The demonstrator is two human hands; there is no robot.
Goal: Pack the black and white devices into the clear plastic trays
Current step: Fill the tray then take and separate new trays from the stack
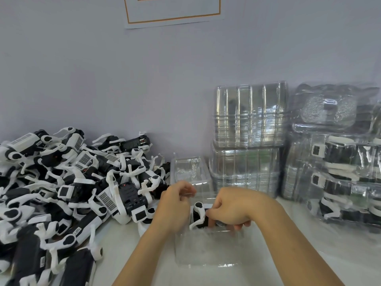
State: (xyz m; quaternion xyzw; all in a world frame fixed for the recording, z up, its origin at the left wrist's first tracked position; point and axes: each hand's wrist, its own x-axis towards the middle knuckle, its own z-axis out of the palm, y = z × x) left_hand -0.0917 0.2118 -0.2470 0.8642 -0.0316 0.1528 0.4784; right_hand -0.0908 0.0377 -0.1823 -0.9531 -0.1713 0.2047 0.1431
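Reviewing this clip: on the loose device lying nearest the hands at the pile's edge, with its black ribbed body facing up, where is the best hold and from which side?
Probably across the black ribbed body, pinched on its two long flanks from above. That face lies upward and uncovered, and the right side faces the left hand. The thin white arms curl outward and tangle with neighbours in the pile, so they look like poor handles.

- A heap of loose devices (68,188) blocks the counter's (288,265) left side.
- Stacked empty trays (247,137) and packed trays (338,174) wall the back-right corner.
- Bare counter lies open along the near edge, right of the arms.
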